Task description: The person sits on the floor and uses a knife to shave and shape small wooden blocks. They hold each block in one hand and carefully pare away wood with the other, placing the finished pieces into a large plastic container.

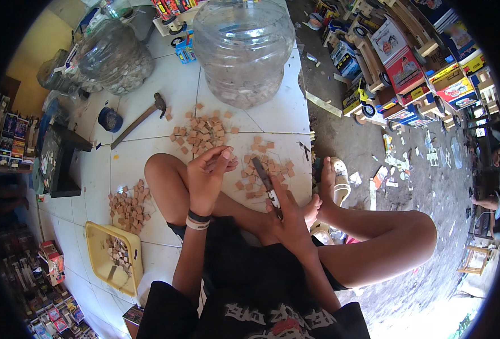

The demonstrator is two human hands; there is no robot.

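Observation:
My left hand [209,172] is raised over my lap, its fingers curled in with the thumb against them. Anything between them is too small or hidden to make out. A knife [263,176] with a dark flat blade and a black-and-white patterned handle is gripped in my right hand [288,217], blade pointing up and away. Beyond my left hand lies a heap of small square wooden pieces [206,133] on white tiles. A second group of wooden pieces [281,169] spreads beside the blade. More wooden blocks [130,208] are piled left of my knee.
A tilted yellow basket [89,248] holds more pieces at lower left. A hammer [142,120], a blue round container [110,120] and a black box [63,164] lie on the left. A large clear plastic jar [244,53] stands ahead. Wooden toy trucks [399,65] crowd the right.

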